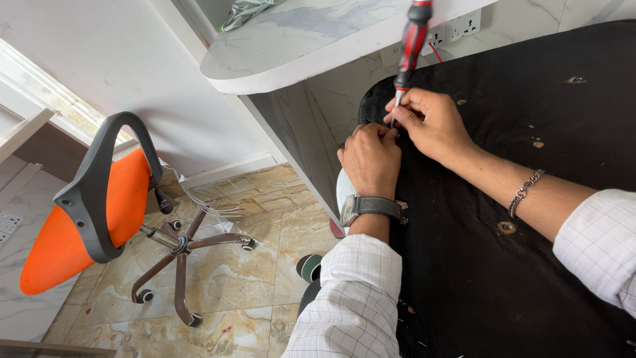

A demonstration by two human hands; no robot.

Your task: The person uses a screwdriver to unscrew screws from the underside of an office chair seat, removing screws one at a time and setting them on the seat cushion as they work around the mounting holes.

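My right hand [434,122] grips the metal shaft of a red and black screwdriver [411,46], whose handle points up and away. Its tip meets the edge of a large black fabric-covered panel [530,219] with several small holes in it. My left hand [371,159], wearing a dark wristwatch, presses its closed fingers against the panel's edge right beside the tip. What the fingers pinch there is hidden. A chain bracelet sits on my right wrist.
An orange office chair [99,212] with a grey frame and wheeled base lies tipped over on the tiled floor [252,278] at left. A marble-patterned desk top [305,40] juts out above. Wall sockets [457,26] sit behind it.
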